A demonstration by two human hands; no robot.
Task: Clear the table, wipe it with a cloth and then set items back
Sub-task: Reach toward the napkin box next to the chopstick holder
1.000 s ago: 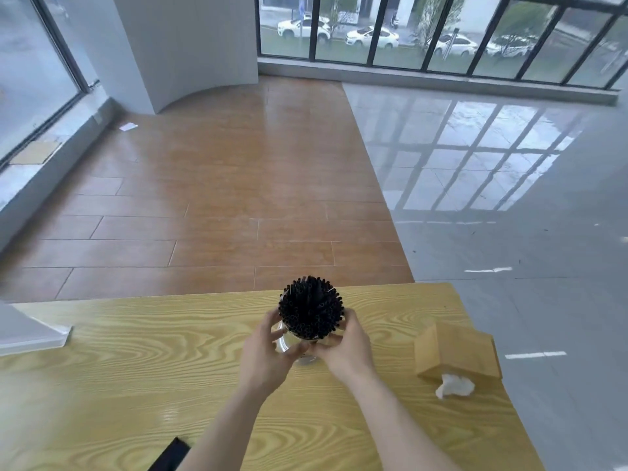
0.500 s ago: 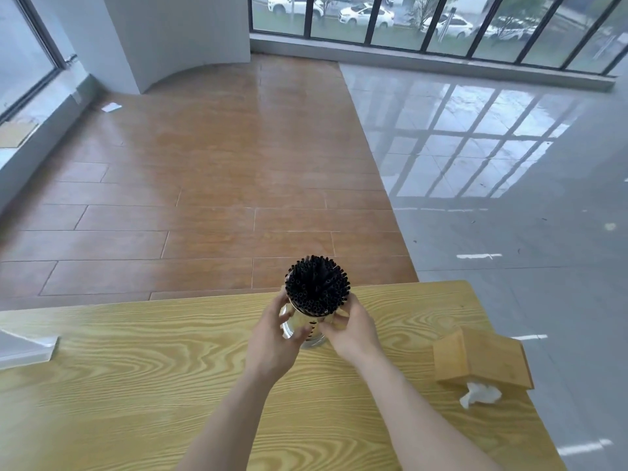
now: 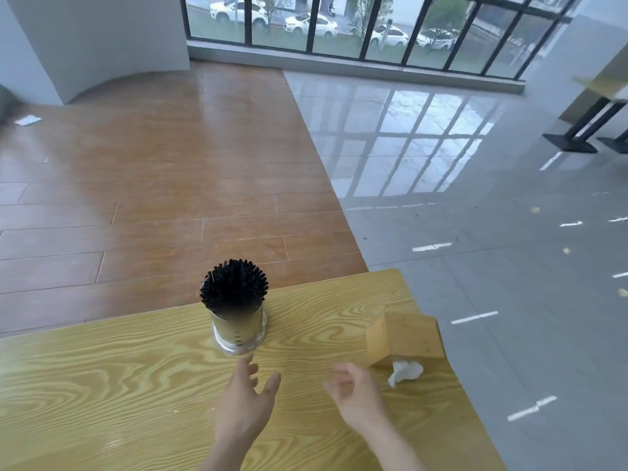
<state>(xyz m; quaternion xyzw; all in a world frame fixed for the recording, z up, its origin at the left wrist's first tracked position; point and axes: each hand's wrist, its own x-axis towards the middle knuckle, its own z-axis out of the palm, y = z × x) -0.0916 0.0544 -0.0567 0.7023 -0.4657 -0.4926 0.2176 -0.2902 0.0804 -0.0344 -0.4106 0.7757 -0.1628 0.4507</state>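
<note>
A clear glass jar packed with black straws [image 3: 236,311] stands upright on the yellow wooden table [image 3: 102,385], close to its far edge. My left hand [image 3: 246,399] hovers just in front of the jar, fingers spread, holding nothing. My right hand [image 3: 356,396] is to the right of it, fingers loosely curled and empty, near a wooden tissue box [image 3: 406,338] with a white tissue [image 3: 404,372] sticking out of its front.
The table's far edge runs just behind the jar and its right edge lies past the tissue box. Beyond are brown wood flooring, glossy grey tiles, and the black base of another table [image 3: 574,144] at the far right.
Both hands have let go of the straw jar and pulled back toward me. The jar now stands alone on the table. The view has swung to the right.
</note>
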